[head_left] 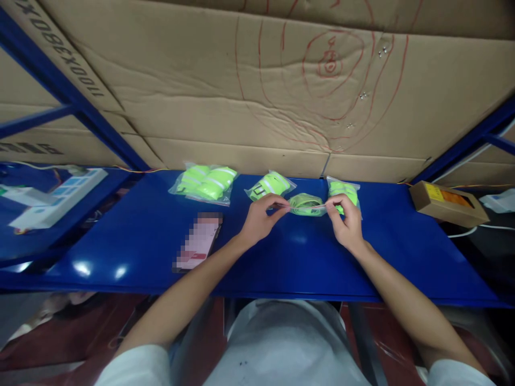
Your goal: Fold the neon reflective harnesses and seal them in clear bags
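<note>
A clear plastic bag [306, 205] with a rolled neon-green strap inside is stretched between my two hands, above the blue table. My left hand [263, 217] pinches its left edge between thumb and fingers. At the opposite edge, my right hand [345, 220] pinches the plastic the same way. Behind the held bag, to the left, lies a bagged neon-green bundle [273, 183] with pale stripes. Another bagged green bundle [344, 188] sits just behind my right hand, which partly covers it. Farther left rest bagged green bundles [207, 182] side by side.
A phone [199, 241] with a blurred screen lies on the blue table [298, 262] left of my forearm. A white power strip [58, 198] is at the far left. At the right stands a small cardboard box [446, 203]. Tall cardboard [193, 69] lines the back edge.
</note>
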### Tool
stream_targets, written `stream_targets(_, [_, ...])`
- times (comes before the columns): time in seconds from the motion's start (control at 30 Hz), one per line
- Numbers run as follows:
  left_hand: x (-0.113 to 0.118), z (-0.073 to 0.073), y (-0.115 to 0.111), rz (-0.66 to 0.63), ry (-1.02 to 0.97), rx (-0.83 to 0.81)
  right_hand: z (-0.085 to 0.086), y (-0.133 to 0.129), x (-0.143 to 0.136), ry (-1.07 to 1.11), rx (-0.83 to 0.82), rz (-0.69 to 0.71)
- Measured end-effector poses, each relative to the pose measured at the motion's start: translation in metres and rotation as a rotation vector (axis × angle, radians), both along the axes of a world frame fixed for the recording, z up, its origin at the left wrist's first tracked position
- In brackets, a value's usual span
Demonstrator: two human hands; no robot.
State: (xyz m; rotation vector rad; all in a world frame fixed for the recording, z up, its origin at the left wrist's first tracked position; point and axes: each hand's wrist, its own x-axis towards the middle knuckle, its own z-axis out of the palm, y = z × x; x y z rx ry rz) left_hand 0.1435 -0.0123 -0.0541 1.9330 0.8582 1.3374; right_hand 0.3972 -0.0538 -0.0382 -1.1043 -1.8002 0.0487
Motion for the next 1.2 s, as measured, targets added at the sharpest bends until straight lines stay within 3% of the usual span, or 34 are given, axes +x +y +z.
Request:
stream_targets(0.13, [0.006,-0.005,-0.006,-0.04,0.009,-0.002,0.005,-0.012,-0.01,-0.422,0.312,-0.049])
stream_targets(0.27, [0.01,-0.006,-0.013,-0.112,0.04,0.019,0.005,-0.022,-0.026,-0.601,0.236,0.012])
stream_targets(0.47, [0.013,-0.006,-0.015,-0.083,0.076,0.093,-0.003,-0.014,-0.022,-0.457,-0.03,0.129])
stream_targets(0.6, [0.014,-0.009,-0.019,0.131,0.128,0.179,-0.009,-0.011,-0.018,-0.288,-0.247,0.203])
stream_targets(0.7, [0.016,-0.008,-0.025,0.241,0.213,-0.019,-0.017,-0.004,-0.015,-0.095,-0.449,0.204])
stream_targets(0.8, [0.019,-0.009,-0.027,0.064,0.288,-0.254,-0.023,0.004,-0.011,0.059,-0.598,0.228])
stream_targets(0.9, [0.021,-0.012,-0.024,-0.078,0.278,-0.33,-0.023,0.008,-0.009,0.133,-0.673,0.284])
stream_targets(1.07, [0.021,-0.019,-0.02,-0.12,0.206,-0.377,-0.018,0.001,-0.014,0.073,-0.699,0.342])
stream_targets(1.2, [0.023,-0.021,-0.021,-0.155,0.153,-0.355,-0.02,-0.003,-0.019,0.025,-0.635,0.298])
